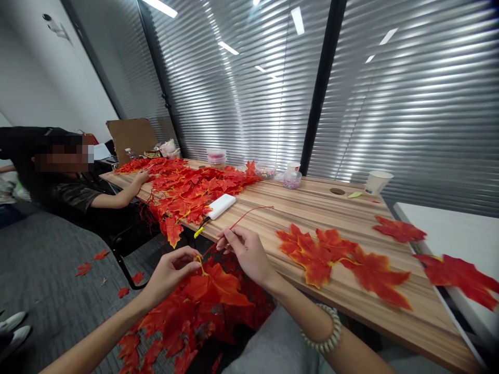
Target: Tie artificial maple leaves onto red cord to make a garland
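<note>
Working a red cord (251, 212) at a yellow stem (201, 265)

The left hand (177, 265) pinches the stem of a red leaf (218, 288), above more leaves (171, 322) by the lap (280, 343); the right hand (247, 252) pinches the cord, whose end reaches over the tabletop (323, 208). The step seems to be joining cord and stem; the next move calls for a steady leaf and fine control.

One head-worn view, forward and down, close over the table (312, 208)
</note>
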`<state>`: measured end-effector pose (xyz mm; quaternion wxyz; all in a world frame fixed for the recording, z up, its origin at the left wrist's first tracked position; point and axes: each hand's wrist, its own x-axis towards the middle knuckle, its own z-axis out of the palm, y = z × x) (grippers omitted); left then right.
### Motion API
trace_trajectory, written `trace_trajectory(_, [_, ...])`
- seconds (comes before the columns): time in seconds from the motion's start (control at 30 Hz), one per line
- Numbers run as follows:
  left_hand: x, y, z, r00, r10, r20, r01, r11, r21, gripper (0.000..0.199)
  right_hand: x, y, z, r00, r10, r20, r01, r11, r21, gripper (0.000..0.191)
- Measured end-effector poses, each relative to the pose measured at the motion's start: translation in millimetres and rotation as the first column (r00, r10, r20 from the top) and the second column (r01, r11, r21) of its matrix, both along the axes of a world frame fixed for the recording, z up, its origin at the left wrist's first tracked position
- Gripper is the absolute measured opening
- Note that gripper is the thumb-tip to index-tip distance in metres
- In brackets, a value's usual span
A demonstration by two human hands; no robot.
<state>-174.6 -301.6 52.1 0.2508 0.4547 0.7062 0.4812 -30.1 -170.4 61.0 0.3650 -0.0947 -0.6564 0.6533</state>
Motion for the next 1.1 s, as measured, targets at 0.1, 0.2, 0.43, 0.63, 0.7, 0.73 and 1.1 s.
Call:
trace_trajectory(0.1, [4, 2, 2.9, 1.000, 0.007, 0.023, -0.006, 1.000, -0.030, 0.021, -1, 3, -4.8, 1.000, 0.006, 0.009, -0.006, 0.999, -0.040, 0.034])
trace_trajectory(0.2, [10, 4, 8.5, 1.000, 0.021, 0.020, -0.020, 0.999, -0.050, 0.021, -2, 8, -11.0, 0.998, 0.032, 0.055, -0.027, 0.996, -0.083, 0.037])
trace_trajectory(0.43, [9, 8, 18.1, 0.992, 0.097, 0.076, -0.092, 0.994, -0.065, 0.023, 22, -1, -30.7, 0.964, -0.257, 0.069, 0.242, 0.955, 0.169, 0.025])
trace_trajectory(0.63, [13, 16, 20.4, 0.996, 0.091, -0.004, -0.091, 0.996, 0.004, 0.021, 37, -40, -54.6, 0.895, -0.327, -0.303, 0.442, 0.552, 0.707, 0.023])
trace_trajectory(0.7, [18, 19, 23.3, 0.990, 0.061, -0.130, -0.058, 0.998, 0.028, 0.021, 34, -49, -61.5, 0.896, -0.291, -0.335, 0.433, 0.417, 0.799, 0.028])
trace_trajectory(0.73, [21, 19, 25.0, 0.978, 0.049, -0.205, -0.043, 0.999, 0.031, 0.021, 31, -52, -64.1, 0.897, -0.283, -0.340, 0.429, 0.365, 0.827, 0.029])
trace_trajectory(1.1, [41, 25, 26.5, 0.979, 0.082, -0.185, -0.070, 0.995, 0.074, 0.023, 9, -58, -73.9, 0.909, -0.300, 0.290, 0.084, 0.813, 0.577, 0.020])
